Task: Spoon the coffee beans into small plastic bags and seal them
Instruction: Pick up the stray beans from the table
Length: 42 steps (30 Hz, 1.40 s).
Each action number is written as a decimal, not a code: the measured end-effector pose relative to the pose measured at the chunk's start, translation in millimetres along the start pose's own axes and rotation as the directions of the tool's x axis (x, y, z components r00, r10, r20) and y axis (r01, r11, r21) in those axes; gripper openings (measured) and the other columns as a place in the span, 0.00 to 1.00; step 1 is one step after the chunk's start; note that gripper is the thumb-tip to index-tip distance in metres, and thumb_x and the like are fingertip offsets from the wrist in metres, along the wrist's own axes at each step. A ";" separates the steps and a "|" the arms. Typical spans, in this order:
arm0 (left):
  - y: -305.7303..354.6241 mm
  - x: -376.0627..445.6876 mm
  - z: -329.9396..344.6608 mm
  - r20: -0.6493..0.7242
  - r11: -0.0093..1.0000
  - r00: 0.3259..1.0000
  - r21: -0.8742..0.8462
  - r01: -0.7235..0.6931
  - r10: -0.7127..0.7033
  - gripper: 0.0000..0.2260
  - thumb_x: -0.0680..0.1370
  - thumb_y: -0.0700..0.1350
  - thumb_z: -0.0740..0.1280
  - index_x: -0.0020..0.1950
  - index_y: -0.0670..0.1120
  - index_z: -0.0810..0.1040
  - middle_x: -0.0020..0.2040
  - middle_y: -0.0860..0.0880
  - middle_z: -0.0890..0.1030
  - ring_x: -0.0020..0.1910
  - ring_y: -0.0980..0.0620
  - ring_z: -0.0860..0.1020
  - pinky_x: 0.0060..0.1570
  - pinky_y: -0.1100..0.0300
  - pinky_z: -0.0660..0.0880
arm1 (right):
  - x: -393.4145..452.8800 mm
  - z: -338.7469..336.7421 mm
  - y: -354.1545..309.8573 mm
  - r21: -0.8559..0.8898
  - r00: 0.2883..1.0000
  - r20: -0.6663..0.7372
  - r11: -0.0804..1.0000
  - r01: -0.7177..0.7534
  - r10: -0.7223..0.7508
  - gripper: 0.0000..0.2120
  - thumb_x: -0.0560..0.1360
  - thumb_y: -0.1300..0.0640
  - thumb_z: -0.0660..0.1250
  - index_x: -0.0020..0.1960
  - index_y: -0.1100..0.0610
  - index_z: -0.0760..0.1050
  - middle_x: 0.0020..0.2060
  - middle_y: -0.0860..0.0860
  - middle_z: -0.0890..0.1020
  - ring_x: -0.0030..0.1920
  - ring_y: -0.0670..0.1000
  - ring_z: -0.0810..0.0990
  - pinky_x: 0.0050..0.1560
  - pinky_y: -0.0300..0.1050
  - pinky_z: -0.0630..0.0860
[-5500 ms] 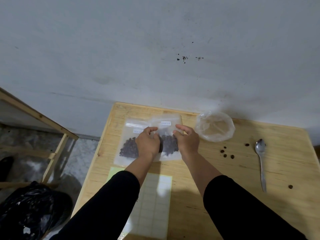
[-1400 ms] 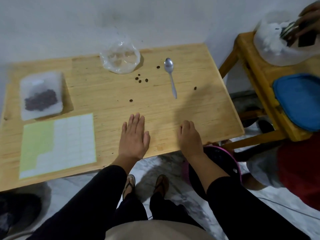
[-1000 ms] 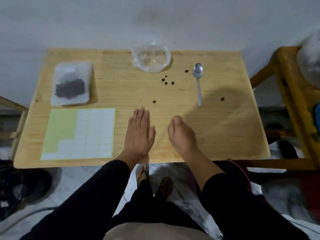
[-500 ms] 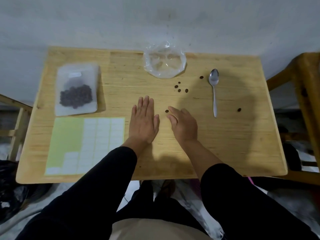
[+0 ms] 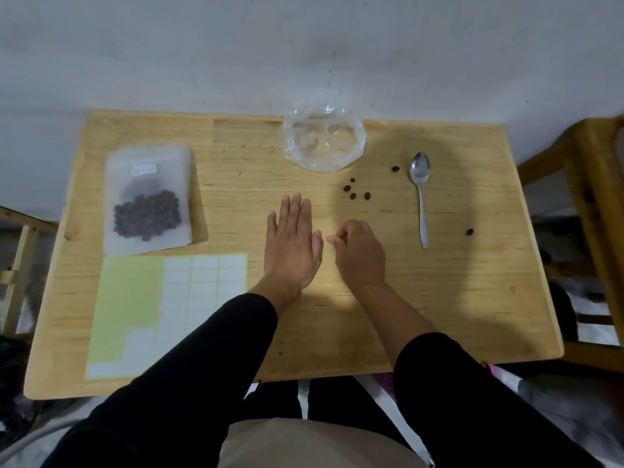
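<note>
Pale wood table (image 5: 439, 298) w/ grain lines, set against a grey wall (image 5: 236, 45). Near edge: label sheet (image 5: 162, 312) at left. Mid-table: left hand (image 5: 292, 246) flat, fingers spread; right hand (image 5: 359, 253) curled, fingertips pinched, can't tell if on anything. Farther: bean bag (image 5: 147, 201) left, loose beans (image 5: 354, 194), spoon (image 5: 420, 194) right, empty clear bag (image 5: 324, 141) at back. Wooden frame (image 5: 591, 197) beside the table on the right.

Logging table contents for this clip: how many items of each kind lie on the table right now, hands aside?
Loose coffee beans: 6
Frosted bag of beans: 1 showing
Clear plastic bag: 1
Spoon: 1
Label sheet: 1
Total: 10
</note>
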State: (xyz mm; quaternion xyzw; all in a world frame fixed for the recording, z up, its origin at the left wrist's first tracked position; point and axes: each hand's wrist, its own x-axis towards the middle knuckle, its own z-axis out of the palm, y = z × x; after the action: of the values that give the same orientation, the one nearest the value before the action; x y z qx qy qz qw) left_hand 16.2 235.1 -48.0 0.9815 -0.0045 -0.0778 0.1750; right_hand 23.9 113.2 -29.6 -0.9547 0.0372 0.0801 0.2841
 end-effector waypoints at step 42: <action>42.7 41.6 11.1 -0.163 0.988 0.975 -0.033 0.148 -0.152 0.29 0.77 0.54 0.44 0.76 0.43 0.54 0.77 0.45 0.54 0.77 0.49 0.48 0.73 0.49 0.43 | 63.6 -51.8 46.6 0.041 0.984 0.116 0.991 0.130 -0.134 0.04 0.80 0.60 0.53 0.48 0.60 0.64 0.34 0.53 0.72 0.32 0.52 0.71 0.34 0.45 0.66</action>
State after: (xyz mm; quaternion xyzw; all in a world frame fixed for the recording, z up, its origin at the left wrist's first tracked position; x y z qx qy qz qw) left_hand 56.3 189.7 -49.8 0.9802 0.0849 -0.0091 0.1785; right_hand 87.9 44.3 -22.9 -0.9438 -0.0417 0.1172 0.3061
